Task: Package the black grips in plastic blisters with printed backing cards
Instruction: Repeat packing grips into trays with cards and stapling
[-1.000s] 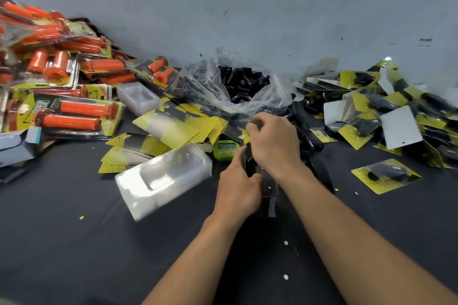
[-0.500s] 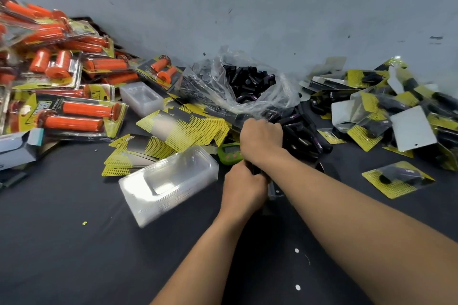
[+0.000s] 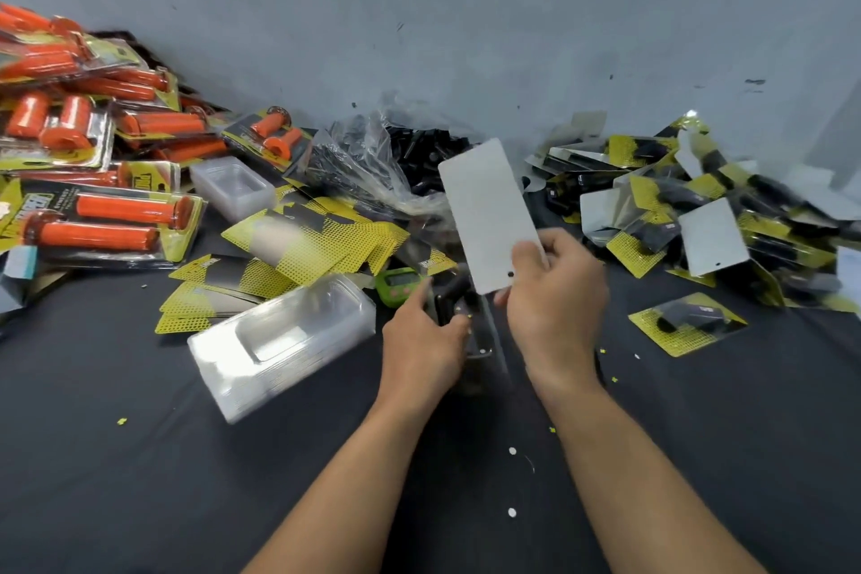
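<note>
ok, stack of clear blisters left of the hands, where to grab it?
Likely mid-length, across the short width, from above. The stack of clear blisters lies flat and long on the dark table; its long walls run parallel, and printed cards crowd its far side, so a side approach looks blocked.

One wide-angle camera sits on the person's head and looks forward and down across a dark cloth-covered table point(image 3: 140, 480) toward a grey painted wall point(image 3: 466, 14), which fills the upper third of the view. Both bare forearms enter from the bottom edge, so the lens is just above and behind them. The left hand point(image 3: 421, 340), gripping a black rubber grip point(image 3: 448, 296), and the right hand point(image 3: 554, 294), pinching a plain white card point(image 3: 487, 214), lie near the frame's middle, close to the camera. The stack of orange grip packs point(image 3: 93, 219) at far left and the heap of yellow-and-black packs point(image 3: 699, 210) at far right sit farther off.
</note>
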`<state>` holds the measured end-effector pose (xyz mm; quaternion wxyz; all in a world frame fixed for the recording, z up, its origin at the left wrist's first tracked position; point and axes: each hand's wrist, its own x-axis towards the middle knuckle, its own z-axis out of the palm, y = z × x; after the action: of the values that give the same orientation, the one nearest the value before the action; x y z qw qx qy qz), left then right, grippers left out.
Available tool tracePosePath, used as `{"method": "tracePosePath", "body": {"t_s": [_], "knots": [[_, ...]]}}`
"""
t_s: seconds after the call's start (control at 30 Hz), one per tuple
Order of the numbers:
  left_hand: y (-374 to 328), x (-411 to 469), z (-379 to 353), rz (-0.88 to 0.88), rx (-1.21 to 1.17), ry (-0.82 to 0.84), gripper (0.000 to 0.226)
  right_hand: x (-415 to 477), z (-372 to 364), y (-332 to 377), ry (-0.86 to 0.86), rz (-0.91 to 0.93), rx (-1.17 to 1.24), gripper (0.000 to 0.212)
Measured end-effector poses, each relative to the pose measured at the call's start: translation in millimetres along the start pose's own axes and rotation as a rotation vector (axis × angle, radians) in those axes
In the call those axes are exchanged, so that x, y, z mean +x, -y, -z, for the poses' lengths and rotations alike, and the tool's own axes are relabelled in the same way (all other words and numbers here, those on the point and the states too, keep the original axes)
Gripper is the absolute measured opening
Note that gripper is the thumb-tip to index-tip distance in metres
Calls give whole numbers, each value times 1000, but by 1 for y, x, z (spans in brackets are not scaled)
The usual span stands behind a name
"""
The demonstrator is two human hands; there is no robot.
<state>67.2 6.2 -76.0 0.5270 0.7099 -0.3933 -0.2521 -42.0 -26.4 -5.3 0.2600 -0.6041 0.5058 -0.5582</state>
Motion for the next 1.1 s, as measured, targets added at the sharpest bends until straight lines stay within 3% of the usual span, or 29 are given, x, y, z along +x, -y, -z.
{"method": "tracePosePath", "body": {"t_s": [0.07, 0.17, 0.23, 0.3, 0.33, 0.4, 0.57, 0.87, 0.97, 1.03, 1.1], "knots": [[3, 1, 0, 6, -18, 7, 66, -39, 21, -10, 152, -322, 337, 25], [4, 2, 3, -39, -87, 13, 39, -81, 40, -24, 316, -754, 727, 37], [1, 4, 5, 76, -302, 35, 60, -87, 46, -31, 336, -861, 829, 37], [1, 9, 8, 234, -601, 102, 85, -84, 50, -33, 422, -860, 793, 32], [0, 10, 10, 297, -749, 140, 83, -84, 51, -33, 471, -852, 761, 28], [0, 12, 14, 315, -866, 153, 55, -83, 52, -33, 521, -853, 708, 21], [-4, 7, 13, 213, -664, 62, 59, -82, 52, -33, 349, -888, 728, 22], [-7, 6, 13, 233, -653, 39, 60, -90, 48, -42, 241, -588, 347, 22], [-7, 6, 12, 224, -636, 38, 58, -94, 47, -42, 263, -356, 42, 18], [-6, 5, 12, 203, -579, 43, 50, -94, 43, -42, 252, -269, -41, 12], [-6, 4, 13, 180, -529, 55, 45, -91, 37, -40, 283, -275, -19, 27]]}}
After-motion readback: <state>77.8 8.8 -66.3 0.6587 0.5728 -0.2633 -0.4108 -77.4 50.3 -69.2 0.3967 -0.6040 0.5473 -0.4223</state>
